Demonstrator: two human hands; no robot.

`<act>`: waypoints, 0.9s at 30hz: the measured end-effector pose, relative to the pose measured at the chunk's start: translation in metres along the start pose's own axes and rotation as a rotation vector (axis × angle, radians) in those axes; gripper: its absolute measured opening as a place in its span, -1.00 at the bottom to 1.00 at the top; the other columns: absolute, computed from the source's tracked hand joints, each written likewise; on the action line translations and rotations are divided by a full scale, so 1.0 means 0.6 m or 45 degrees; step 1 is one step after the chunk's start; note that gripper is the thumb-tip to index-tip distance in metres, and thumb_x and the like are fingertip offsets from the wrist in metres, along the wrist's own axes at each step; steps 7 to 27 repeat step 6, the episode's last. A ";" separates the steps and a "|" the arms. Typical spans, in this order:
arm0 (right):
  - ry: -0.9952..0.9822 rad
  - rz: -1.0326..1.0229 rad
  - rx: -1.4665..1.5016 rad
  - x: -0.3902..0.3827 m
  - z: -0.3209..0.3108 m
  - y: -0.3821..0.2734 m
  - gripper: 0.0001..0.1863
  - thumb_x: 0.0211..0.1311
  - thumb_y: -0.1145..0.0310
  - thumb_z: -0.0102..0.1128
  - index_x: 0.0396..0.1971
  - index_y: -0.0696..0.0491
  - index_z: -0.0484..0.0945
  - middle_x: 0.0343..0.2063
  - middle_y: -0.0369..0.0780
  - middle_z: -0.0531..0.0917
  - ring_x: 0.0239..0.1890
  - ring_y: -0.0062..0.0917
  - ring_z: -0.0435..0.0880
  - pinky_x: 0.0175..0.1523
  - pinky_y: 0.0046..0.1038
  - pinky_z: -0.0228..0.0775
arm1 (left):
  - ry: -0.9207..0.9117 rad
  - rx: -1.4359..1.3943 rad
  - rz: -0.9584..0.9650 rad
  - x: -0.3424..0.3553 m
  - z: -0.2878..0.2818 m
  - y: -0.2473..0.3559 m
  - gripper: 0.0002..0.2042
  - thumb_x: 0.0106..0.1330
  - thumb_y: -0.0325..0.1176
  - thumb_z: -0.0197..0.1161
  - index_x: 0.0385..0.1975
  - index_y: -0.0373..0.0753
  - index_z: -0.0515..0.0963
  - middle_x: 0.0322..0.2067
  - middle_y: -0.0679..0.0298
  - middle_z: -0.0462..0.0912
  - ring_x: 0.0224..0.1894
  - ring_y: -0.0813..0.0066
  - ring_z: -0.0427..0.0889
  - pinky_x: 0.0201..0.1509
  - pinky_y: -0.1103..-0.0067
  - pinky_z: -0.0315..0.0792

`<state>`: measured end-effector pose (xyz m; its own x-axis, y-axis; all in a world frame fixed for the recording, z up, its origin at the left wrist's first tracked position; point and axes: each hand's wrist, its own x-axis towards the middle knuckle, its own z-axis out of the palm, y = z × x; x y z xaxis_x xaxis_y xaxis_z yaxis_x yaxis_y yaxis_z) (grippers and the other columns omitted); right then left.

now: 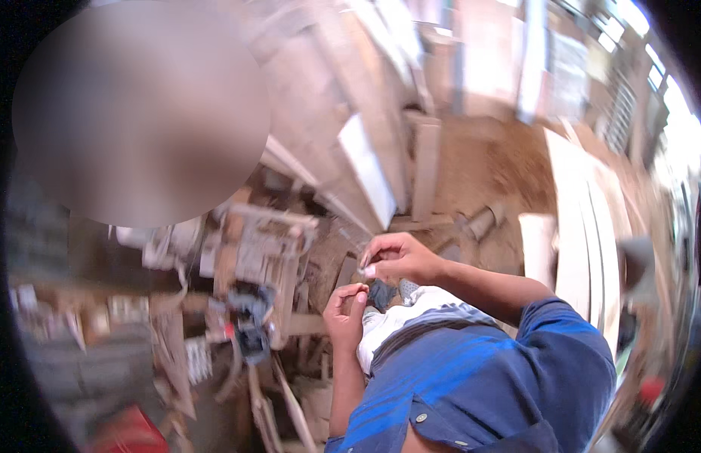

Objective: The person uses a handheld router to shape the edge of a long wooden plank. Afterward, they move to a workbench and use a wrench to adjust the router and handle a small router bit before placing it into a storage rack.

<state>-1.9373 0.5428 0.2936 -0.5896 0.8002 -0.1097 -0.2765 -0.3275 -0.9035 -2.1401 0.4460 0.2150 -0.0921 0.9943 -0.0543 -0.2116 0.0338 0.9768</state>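
My right hand (403, 258) is held in front of my waist, thumb and fingers pinched together. A tiny pale thing shows at its fingertips, too small and blurred to name. Just below and to the left is my left hand (344, 313), its fingers curled in and the thumb close against them. Whatever it might hold is hidden. A small gap separates the two hands. Beneath them is the white cloth (396, 317) over my lap, under my blue shirt (471, 377).
Long boards (365, 170) lean beyond my hands. Pale curved planks (585, 226) stand at the right. A dark blue and black power tool (252, 325) sits at the left among wood pieces. Brown dust (486, 162) covers the floor ahead. A red object (128, 432) is at the lower left.
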 end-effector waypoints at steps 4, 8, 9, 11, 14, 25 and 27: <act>0.297 -0.080 -0.104 -0.097 -0.039 0.028 -0.82 0.30 0.50 0.43 -0.14 0.16 0.67 -0.24 -0.30 0.74 -0.12 -0.64 0.69 0.03 -0.53 0.51 | -0.463 0.004 -0.097 0.056 0.084 0.054 -0.69 0.38 -0.54 0.38 0.10 -0.37 0.59 -0.04 0.19 0.72 0.01 0.48 0.67 0.18 0.51 0.53; 0.475 -0.113 -0.086 -0.148 -0.048 0.036 -0.79 0.33 0.42 0.44 -0.10 0.14 0.69 -0.21 -0.29 0.75 -0.10 -0.66 0.68 0.03 -0.51 0.51 | -0.750 0.006 -0.126 0.086 0.102 0.029 -0.64 0.39 -0.53 0.39 0.15 -0.36 0.57 0.01 0.17 0.70 0.06 0.44 0.66 0.24 0.50 0.52; 0.475 -0.113 -0.086 -0.148 -0.048 0.036 -0.79 0.33 0.42 0.44 -0.10 0.14 0.69 -0.21 -0.29 0.75 -0.10 -0.66 0.68 0.03 -0.51 0.51 | -0.750 0.006 -0.126 0.086 0.102 0.029 -0.64 0.39 -0.53 0.39 0.15 -0.36 0.57 0.01 0.17 0.70 0.06 0.44 0.66 0.24 0.50 0.52; 0.475 -0.113 -0.086 -0.148 -0.048 0.036 -0.79 0.33 0.42 0.44 -0.10 0.14 0.69 -0.21 -0.29 0.75 -0.10 -0.66 0.68 0.03 -0.51 0.51 | -0.750 0.006 -0.126 0.086 0.102 0.029 -0.64 0.39 -0.53 0.39 0.15 -0.36 0.57 0.01 0.17 0.70 0.06 0.44 0.66 0.24 0.50 0.52; 0.475 -0.113 -0.086 -0.148 -0.048 0.036 -0.79 0.33 0.42 0.44 -0.10 0.14 0.69 -0.21 -0.29 0.75 -0.10 -0.66 0.68 0.03 -0.51 0.51 | -0.750 0.006 -0.126 0.086 0.102 0.029 -0.64 0.39 -0.53 0.39 0.15 -0.36 0.57 0.01 0.17 0.70 0.06 0.44 0.66 0.24 0.50 0.52; 0.475 -0.113 -0.086 -0.148 -0.048 0.036 -0.79 0.33 0.42 0.44 -0.10 0.14 0.69 -0.21 -0.29 0.75 -0.10 -0.66 0.68 0.03 -0.51 0.51 | -0.750 0.006 -0.126 0.086 0.102 0.029 -0.64 0.39 -0.53 0.39 0.15 -0.36 0.57 0.01 0.17 0.70 0.06 0.44 0.66 0.24 0.50 0.52; 0.475 -0.113 -0.086 -0.148 -0.048 0.036 -0.79 0.33 0.42 0.44 -0.10 0.14 0.69 -0.21 -0.29 0.75 -0.10 -0.66 0.68 0.03 -0.51 0.51 | -0.750 0.006 -0.126 0.086 0.102 0.029 -0.64 0.39 -0.53 0.39 0.15 -0.36 0.57 0.01 0.17 0.70 0.06 0.44 0.66 0.24 0.50 0.52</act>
